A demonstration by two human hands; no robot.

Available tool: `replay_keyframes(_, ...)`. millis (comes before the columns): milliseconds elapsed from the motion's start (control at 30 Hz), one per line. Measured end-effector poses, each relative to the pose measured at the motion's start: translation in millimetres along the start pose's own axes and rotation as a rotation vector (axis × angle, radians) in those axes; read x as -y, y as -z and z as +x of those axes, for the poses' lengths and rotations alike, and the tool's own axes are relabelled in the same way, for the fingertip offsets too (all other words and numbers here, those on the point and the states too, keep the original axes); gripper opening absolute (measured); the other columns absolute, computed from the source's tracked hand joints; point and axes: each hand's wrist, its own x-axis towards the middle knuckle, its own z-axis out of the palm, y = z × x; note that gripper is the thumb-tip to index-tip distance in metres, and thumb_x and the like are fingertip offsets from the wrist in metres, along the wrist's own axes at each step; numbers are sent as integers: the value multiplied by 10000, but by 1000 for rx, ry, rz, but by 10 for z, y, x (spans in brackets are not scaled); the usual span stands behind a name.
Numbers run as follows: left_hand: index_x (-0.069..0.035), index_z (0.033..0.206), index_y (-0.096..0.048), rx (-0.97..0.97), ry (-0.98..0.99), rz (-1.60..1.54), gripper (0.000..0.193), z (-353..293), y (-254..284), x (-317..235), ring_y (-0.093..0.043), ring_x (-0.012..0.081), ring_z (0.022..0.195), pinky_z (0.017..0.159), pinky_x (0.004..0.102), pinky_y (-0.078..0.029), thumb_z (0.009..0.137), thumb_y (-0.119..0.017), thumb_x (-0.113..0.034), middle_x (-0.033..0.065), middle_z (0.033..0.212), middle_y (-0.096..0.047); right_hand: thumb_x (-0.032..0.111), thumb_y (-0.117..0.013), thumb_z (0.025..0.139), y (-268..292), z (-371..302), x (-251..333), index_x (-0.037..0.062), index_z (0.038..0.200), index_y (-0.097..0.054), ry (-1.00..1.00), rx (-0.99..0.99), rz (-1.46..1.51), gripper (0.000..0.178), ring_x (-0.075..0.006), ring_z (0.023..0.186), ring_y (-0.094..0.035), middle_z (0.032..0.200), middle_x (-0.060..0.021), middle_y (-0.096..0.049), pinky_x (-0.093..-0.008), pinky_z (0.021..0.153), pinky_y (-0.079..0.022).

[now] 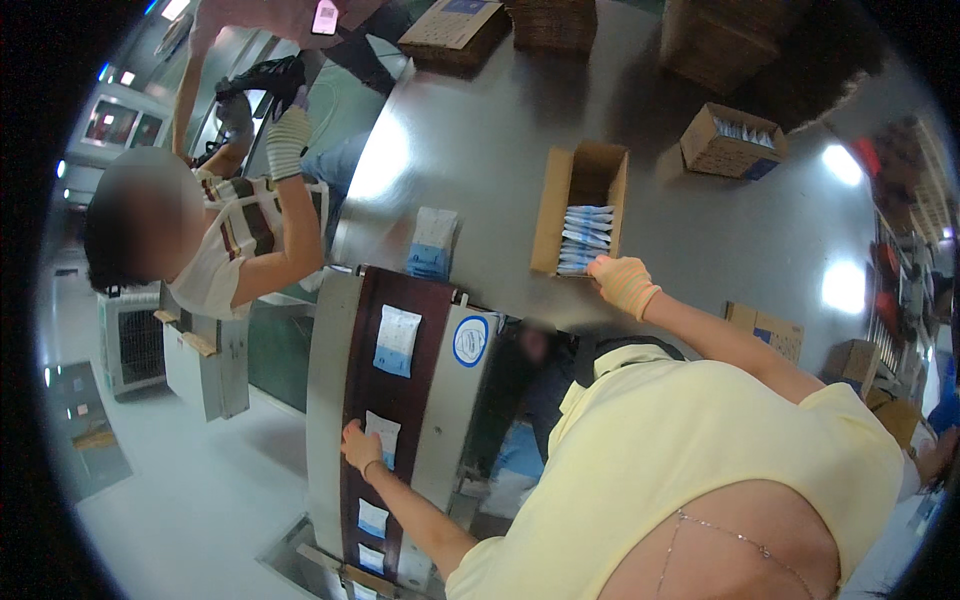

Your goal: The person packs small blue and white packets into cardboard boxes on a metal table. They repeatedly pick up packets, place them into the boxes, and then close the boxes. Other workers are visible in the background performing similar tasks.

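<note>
My left hand (360, 448), bare, is over the conveyor belt (352, 500). Its fingers are closed at the left side of a white-and-blue packet (384, 430), partly covering it. A striped knit glove covers my right hand (625, 285), at the near right corner of an open brown carton (548, 215). Those fingertips pinch at the nearest of the packets (587, 238) standing in a row inside; their exact hold is partly hidden. Farther up the belt lies another packet (398, 340), and two more packets (373, 518) lie nearer me.
Packets (432, 242) stand stacked on the metal table (480, 160) beyond the belt. A filled carton (735, 142) stands farther right, with flat cardboard stacks (455, 30) along the back. At left, a co-worker (260, 215) in a striped top works close to the belt; another person stands behind.
</note>
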Motion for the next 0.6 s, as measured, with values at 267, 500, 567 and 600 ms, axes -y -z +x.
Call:
replay_keyframes(267, -28, 1046, -635, 18, -260, -348, 470, 715, 250, -810, -584, 287, 990, 815, 394, -457, 716, -749, -344, 149, 1087, -628, 161, -584, 812, -39, 7, -30, 76, 917, -607, -57, 5, 31, 136, -313, 770, -643, 942, -113, -599, -424, 644, -525)
replay_keyframes(500, 64, 914, -572, 213, -587, -931, 382, 1424, 651, -2903, -510, 160, 775, 701, 322, -437, 803, -692, -281, 93, 873, -603, 116, -598, 800, -16, -17, -56, 66, 935, -600, -115, 100, -19, 144, -294, 805, -657, 960, -106, -598, -399, 641, -539)
replay_keyframes(567, 66, 925, -571, 349, -606, -804, 422, 1665, 444, -3171, -551, 179, 837, 751, 324, -450, 763, -738, -287, 116, 935, -618, 112, -589, 802, 24, -12, -10, 71, 943, -599, -106, 106, -5, 147, -299, 796, -658, 963, -103, -599, -400, 643, -539)
replay_keyframes(600, 63, 918, -577, 392, -642, -696, 430, 2002, 139, -3086, -570, 189, 861, 776, 323, -455, 739, -764, -280, 119, 950, -625, 110, -585, 804, 59, 31, 61, 73, 947, -599, -76, 108, 0, 148, -301, 791, -658, 965, -102, -599, -400, 644, -539)
